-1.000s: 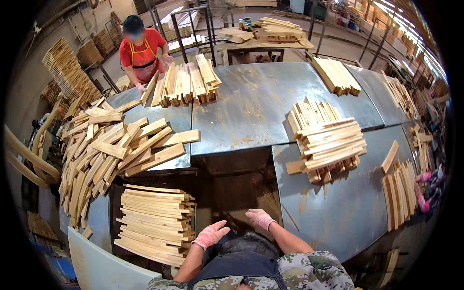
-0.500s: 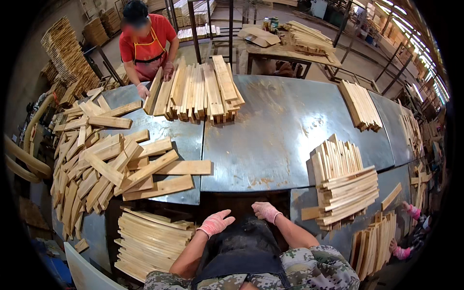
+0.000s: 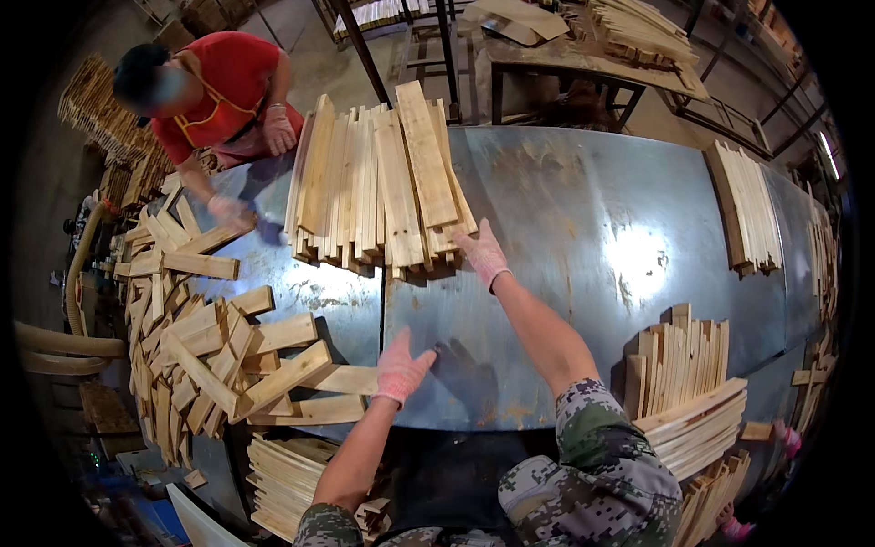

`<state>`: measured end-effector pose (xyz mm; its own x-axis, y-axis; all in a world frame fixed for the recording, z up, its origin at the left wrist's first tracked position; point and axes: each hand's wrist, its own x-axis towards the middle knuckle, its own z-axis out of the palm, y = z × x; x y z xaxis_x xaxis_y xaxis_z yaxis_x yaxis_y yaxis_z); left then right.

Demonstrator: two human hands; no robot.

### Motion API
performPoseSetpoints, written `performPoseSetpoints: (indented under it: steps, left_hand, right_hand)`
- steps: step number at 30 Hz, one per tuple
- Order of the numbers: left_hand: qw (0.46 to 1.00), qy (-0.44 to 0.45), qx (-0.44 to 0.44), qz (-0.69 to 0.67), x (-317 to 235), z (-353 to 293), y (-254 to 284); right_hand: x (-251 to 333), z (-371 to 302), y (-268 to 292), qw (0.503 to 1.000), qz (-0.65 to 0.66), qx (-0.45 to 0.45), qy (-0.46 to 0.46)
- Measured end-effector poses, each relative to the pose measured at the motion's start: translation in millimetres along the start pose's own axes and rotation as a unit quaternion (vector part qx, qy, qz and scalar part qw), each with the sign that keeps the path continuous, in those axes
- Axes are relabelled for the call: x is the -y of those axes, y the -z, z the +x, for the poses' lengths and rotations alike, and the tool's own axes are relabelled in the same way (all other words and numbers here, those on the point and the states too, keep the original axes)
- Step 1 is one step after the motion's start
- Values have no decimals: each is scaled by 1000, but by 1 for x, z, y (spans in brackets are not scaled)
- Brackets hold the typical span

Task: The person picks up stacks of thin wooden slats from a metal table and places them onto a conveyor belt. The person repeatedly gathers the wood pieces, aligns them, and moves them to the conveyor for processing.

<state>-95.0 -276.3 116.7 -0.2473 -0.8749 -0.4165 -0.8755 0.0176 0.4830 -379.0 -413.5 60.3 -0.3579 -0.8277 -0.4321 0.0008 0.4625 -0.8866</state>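
The board row [image 3: 355,187], pale planks packed side by side with a few more lying on top, sits ahead of you on the metal worktop [image 3: 547,319]. Your right hand [image 3: 481,252], in a pinkish glove, reaches to the near right corner of the board row, its fingers spread and not closed around anything; you can't tell from this view whether the fingertips touch the wood. Your left hand [image 3: 405,366], gloved alike, is empty with the fingers apart, over the worktop on your side of the board row.

To the left of the board row you have a loose heap of planks [image 3: 196,360], lying at all angles. Nearer you than the board row and to its left, a layered stack [image 3: 287,483] shows below the worktop's near edge. Nearer you and to the right of the board row stands a mixed pile [image 3: 684,374], with a bundle of planks [image 3: 746,210] well apart on the right. Beyond the board row, to its left, a co-worker in red [image 3: 232,87] leans in, the co-worker's right hand [image 3: 228,210] at a short plank [image 3: 217,237].
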Motion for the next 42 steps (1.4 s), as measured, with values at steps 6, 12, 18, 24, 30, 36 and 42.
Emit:
performPoseSetpoints:
  steps: [6,12,18,24,30,36,42]
  left_hand:
    - [979,39,-171,99,-61,166,20]
    - [974,131,-106,151,-105,217,45]
    - [942,7,-150,-301,-4,232,33]
    - [885,20,26,-464,-19,200,51]
    - [890,11,89,-447,-18,153,51]
    - [760,36,107,-640,10,150,43]
    - [737,34,119,-664,19,150,35]
  right_hand:
    - [58,64,-6,989,-99,60,-91]
    - [80,84,-2,973,-163,115,-120]
    - [102,50,-14,960,-267,76,-23]
    - [91,-13,-34,935,-344,87,-30]
    - [45,-62,-28,951,-261,129,107]
    - [39,-29,-45,962,-200,173,66]
    - [39,20,-54,956,-174,216,99]
